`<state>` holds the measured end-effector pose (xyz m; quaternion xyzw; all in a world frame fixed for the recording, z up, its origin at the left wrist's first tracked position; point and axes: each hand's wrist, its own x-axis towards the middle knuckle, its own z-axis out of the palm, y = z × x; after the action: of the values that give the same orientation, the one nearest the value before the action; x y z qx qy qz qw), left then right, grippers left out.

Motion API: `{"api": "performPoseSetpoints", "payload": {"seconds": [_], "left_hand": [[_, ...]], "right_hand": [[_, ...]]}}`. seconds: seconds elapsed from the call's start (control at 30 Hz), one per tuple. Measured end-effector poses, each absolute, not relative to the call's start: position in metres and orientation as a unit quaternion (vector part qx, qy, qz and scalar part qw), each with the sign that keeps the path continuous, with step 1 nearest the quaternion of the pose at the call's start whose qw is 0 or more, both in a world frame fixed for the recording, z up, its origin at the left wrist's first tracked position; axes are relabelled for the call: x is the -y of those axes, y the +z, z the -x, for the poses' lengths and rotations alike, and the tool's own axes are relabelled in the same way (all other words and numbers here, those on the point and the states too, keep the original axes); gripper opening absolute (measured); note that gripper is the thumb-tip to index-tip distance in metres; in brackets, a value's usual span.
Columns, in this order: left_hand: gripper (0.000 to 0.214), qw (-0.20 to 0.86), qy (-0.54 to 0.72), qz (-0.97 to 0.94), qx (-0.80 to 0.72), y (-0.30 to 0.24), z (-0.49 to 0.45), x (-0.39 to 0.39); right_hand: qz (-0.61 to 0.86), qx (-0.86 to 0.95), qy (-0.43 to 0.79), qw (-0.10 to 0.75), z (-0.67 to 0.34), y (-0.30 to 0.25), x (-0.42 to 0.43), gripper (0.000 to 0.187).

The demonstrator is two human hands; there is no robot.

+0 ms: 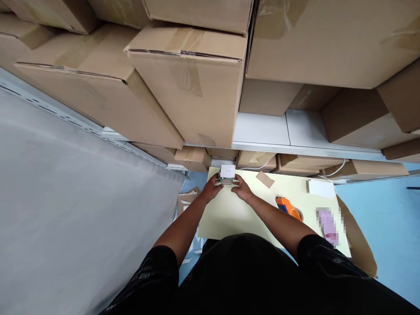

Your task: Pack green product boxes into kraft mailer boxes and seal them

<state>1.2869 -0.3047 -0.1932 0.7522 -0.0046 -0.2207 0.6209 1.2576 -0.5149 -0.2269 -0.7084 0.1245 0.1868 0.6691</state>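
Observation:
At the far left end of the pale yellow table (229,214), a small white box (227,171) with faint print on its upper face is between my hands. Below that face, its near side shows green and pinkish colour; whether this is a second piece cannot be made out. My left hand (211,190) has its fingers closed around the box's left side. On the opposite side, my right hand (243,189) grips it with curled fingers, the thumb towards me. The fingertips are partly hidden by the box.
On the table lie a flat cardboard piece (265,179), an orange tape dispenser (288,208), a white box-shaped item (321,188) with a cable, and a blurred purple item (328,225). Large cartons (190,87) fill the shelf (262,129) ahead. A grey wall (72,210) stands left.

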Motion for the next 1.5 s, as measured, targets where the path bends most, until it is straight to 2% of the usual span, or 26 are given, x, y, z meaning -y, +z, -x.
{"api": "performPoseSetpoints", "payload": {"seconds": [0.33,0.8,1.03,1.23,1.5], "left_hand": [[0.079,0.615,-0.229,-0.753,-0.055,-0.205,-1.263,0.297],[0.061,0.637,-0.223,-0.728,-0.124,-0.213,-1.164,0.280],[0.059,0.649,-0.176,-0.723,-0.159,-0.195,-1.109,0.312],[0.062,0.646,-0.142,-0.716,-0.223,-0.192,-1.042,0.359],[0.058,0.640,-0.096,-0.705,-0.292,-0.174,-0.957,0.412]], "right_hand": [[0.724,-0.173,0.170,0.645,-1.236,-0.225,0.533,0.084],[0.714,-0.214,0.160,0.647,-1.111,-0.209,0.596,0.062],[0.709,-0.163,0.187,0.660,-1.093,-0.199,0.632,0.056],[0.698,-0.094,0.256,0.662,-1.086,-0.195,0.660,0.051],[0.705,-0.021,0.327,0.629,-1.068,-0.187,0.678,0.048]]}}
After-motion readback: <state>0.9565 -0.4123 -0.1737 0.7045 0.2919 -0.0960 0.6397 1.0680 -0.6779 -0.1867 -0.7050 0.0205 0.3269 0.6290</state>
